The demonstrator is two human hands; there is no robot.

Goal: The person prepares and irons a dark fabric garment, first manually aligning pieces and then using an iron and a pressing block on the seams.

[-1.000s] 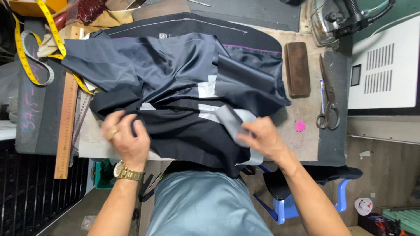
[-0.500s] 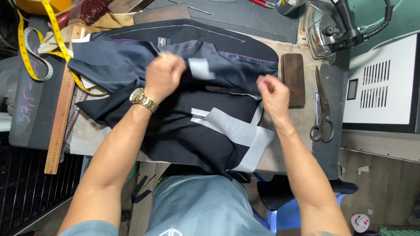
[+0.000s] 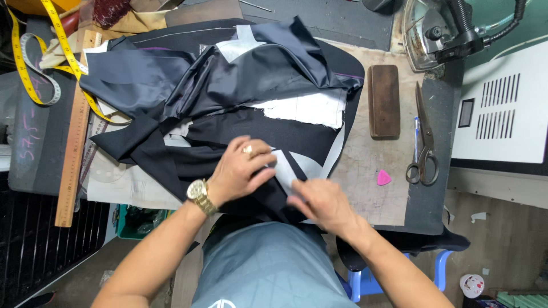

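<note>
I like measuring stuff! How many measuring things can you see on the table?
2. A yellow tape measure snakes across the table's far left corner, and a wooden ruler lies along the left edge, beside the dark fabric. More may be hidden under the cloth.

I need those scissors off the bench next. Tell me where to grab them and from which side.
Take the scissors by the finger loops, which lie at the near end, toward the person; the blades point away toward the iron. Come with the right hand from the near side. A blue pen lies close along their left.
</note>
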